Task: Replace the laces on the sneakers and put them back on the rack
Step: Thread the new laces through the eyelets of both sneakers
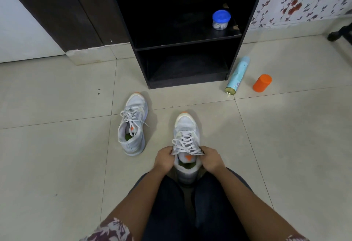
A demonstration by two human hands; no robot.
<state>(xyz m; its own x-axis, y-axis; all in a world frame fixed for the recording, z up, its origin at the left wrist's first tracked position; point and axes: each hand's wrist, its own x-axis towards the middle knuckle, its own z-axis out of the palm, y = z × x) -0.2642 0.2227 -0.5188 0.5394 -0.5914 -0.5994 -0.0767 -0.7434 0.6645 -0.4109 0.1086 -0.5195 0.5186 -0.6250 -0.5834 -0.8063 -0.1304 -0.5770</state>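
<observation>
Centrally, left hand [164, 160] and right hand [211, 160] pinch the lace [185, 142] atop the sneaker [185, 121], whose toe points to 12 o'clock, toward the rack [186, 83].

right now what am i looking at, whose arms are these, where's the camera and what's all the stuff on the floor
There is no machine here: one camera worn on a person's head looks down at their own arms. On the tiled floor a white sneaker stands between their knees. The left hand and the right hand each pinch its laces near the top. A second sneaker, loosely laced, stands to the left. Ahead is a black shoe rack with a blue-lidded jar on a shelf. Right of it, a pale blue spray can lies on its side beside an orange container.
</observation>
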